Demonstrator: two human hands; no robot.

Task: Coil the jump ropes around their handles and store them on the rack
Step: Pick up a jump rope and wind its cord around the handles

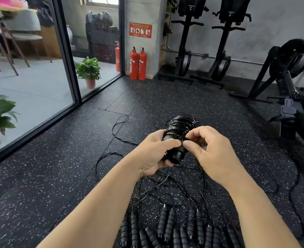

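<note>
Jump-rope handles, wound thick with glossy black cord, sit gripped in the left hand, fingers curled around the lower end. The right hand pinches the cord at the bundle's side, thumb meeting the left thumb. Beneath them loose ropes tangle across the speckled rubber floor, with more foam handles lying in a row nearest the person. Two red fire extinguishers stand against the far pillar.
</note>
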